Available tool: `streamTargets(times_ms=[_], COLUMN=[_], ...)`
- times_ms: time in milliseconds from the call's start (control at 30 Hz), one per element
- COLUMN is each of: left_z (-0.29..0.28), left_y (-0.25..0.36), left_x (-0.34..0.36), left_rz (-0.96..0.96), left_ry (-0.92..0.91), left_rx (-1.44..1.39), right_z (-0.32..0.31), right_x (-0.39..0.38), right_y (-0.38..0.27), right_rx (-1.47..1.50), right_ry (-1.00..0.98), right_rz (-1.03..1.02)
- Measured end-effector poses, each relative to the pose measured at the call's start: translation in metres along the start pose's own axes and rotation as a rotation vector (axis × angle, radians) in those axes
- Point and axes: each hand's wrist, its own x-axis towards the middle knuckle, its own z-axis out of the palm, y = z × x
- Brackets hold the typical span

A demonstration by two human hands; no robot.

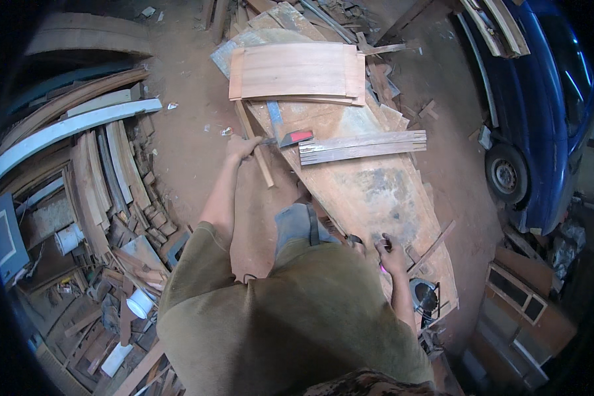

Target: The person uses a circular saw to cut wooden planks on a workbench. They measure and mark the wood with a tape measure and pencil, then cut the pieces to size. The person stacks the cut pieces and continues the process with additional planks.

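My left hand [242,148] is closed at the end of a dark-handled tool, whose grey and red head [296,137] lies over the workbench's left edge. A narrow wooden strip [264,168] passes under the handle, right beside my fingers. My right hand [391,256] is low over the near part of the worn wooden workbench [350,191], with its fingers bent together around something small and dark that I cannot make out. Just left of it, at the bench edge, is a small dark object [354,239]. Grey slotted wooden slats [363,146] lie together across the bench.
Stacked pale wooden panels [297,71] rest on the far end of the bench. A circular saw blade [424,295] shows at its near right corner. Planks and offcuts [99,178] pile up at left, with white buckets [140,303]. A blue car [541,119] stands at right.
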Motion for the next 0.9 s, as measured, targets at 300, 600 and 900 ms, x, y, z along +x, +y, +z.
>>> streamTargets(times_ms=[300, 600, 900], left_z=[-0.005, 0.156, 0.165], left_y=[-0.015, 0.057, 0.007], left_x=[-0.187, -0.341, -0.101], left_rz=[0.363, 0.814, 0.448], left_ry=[0.702, 0.198, 0.139], left_rx=[0.146, -0.297, -0.388], right_z=[0.007, 0.012, 0.002], right_x=[-0.004, -0.072, -0.054], right_y=[-0.068, -0.162, -0.038], right_rx=[0.047, 0.486, 0.751], right_ry=[-0.105, -0.106, -0.032], right_rz=[-0.301, -0.718, -0.039])
